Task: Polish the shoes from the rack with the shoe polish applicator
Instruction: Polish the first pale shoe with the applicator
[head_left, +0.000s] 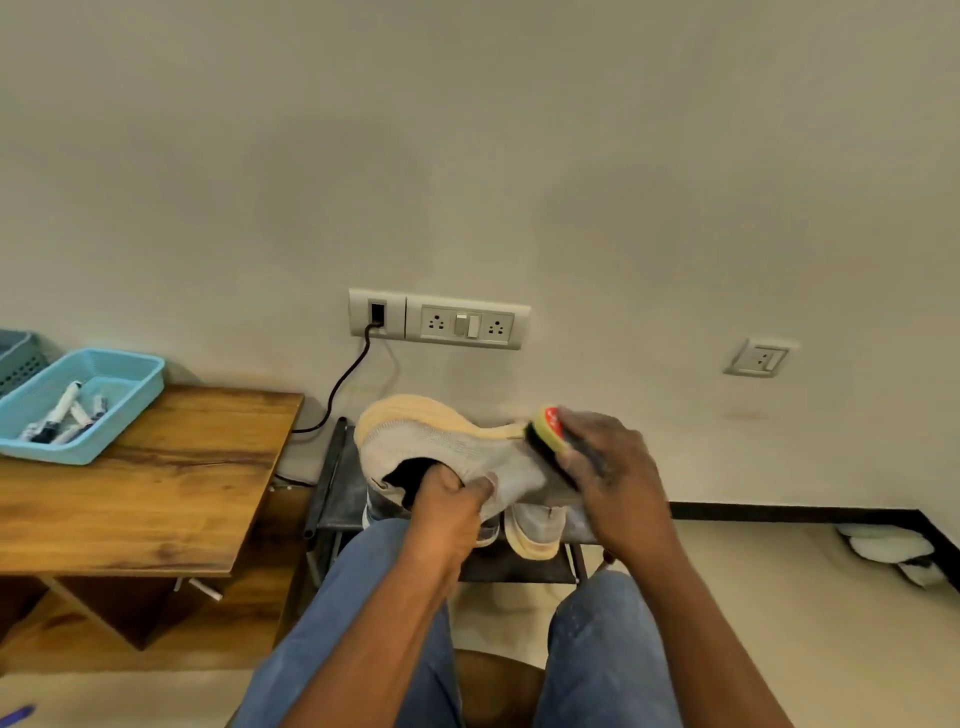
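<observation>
1. The grey knit sneaker (452, 447) with a pale yellow sole is held in the air above the shoe rack (337, 483), in front of the person's knees. It is turned on its side, sole toward the wall, its long axis running left to right and tilted slightly down to the right.
2. Its opening faces the person; which end is the toe I cannot tell for certain.
3. The left hand (447, 506) grips the collar, fingers inside the opening and thumb pinching the knit outside.
4. The right hand (602, 467) is wrapped around the shoe polish applicator (548, 428), whose yellow-and-red end touches the right end of the sneaker by the sole edge.
5. Another grey shoe (535, 527) sits on the rack just below.
6. To the left stands a wooden table (156, 493) bearing a blue basket (140, 384); a socket panel (439, 319) is on the wall behind.
</observation>
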